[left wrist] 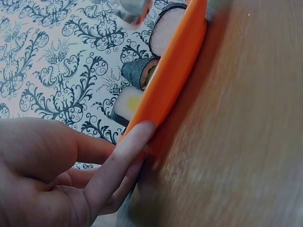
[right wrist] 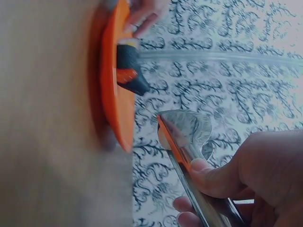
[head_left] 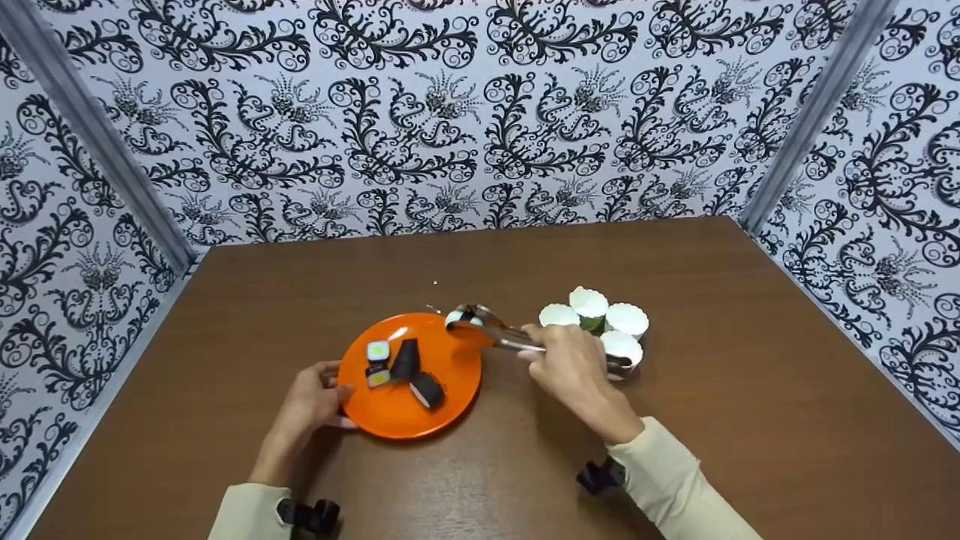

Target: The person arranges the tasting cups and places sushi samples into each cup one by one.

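My left hand (head_left: 309, 401) holds the left rim of an orange plate (head_left: 390, 421), thumb over the edge. On the plate lie two small sushi rolls with yellow centres (head_left: 378, 350), a dark cone-shaped hand roll (head_left: 406, 361) and a larger black-wrapped sushi roll (head_left: 427, 391). Metal tongs (head_left: 514, 343) are gripped in my right hand (head_left: 574, 367). Between their broad ends, a black-and-white sushi piece (head_left: 454, 318) is held above the plate's upper right rim. In the right wrist view the tong ends (right wrist: 189, 130) largely cover that piece and sit apart from the plate.
Several white-lined paper cups (head_left: 627, 320) stand clustered just beyond and beside my right hand; one shows a green side. Tiny white crumbs (head_left: 435, 283) lie on the brown table (head_left: 300, 285) behind the plate. Patterned walls (head_left: 480, 112) enclose the back and sides.
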`<state>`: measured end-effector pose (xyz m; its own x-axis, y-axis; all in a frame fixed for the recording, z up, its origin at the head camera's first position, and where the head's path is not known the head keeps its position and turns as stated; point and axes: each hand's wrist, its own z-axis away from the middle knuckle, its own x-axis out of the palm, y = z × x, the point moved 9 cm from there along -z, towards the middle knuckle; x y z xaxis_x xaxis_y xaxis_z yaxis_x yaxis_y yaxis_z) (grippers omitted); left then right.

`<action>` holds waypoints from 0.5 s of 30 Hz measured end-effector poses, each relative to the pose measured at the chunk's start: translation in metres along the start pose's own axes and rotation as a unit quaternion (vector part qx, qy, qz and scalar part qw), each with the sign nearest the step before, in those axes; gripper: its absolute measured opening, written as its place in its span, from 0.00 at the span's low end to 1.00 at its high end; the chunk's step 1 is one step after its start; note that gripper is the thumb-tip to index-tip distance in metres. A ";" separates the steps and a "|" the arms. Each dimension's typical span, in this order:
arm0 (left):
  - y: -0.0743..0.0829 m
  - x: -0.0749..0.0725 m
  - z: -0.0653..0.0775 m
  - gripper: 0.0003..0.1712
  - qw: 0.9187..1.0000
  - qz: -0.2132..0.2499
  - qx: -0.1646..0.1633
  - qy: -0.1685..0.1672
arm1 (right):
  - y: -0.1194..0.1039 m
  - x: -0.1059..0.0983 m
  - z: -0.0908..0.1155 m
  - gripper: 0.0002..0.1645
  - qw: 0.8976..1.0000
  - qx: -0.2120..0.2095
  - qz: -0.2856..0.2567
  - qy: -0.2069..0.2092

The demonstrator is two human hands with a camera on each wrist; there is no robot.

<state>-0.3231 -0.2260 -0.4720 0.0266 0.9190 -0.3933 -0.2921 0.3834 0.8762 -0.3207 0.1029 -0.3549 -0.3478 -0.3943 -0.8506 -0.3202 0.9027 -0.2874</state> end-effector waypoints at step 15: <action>0.000 0.000 0.001 0.29 1.000 0.009 -0.005 -0.002 | 0.026 -0.015 -0.010 0.11 0.999 0.041 -0.022 -0.028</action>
<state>-0.3218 -0.2260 -0.4713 0.0245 0.9258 -0.3772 -0.3016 0.3666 0.8801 -0.3323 0.1310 -0.3450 -0.2840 -0.4261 -0.8589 -0.2611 0.8963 -0.3583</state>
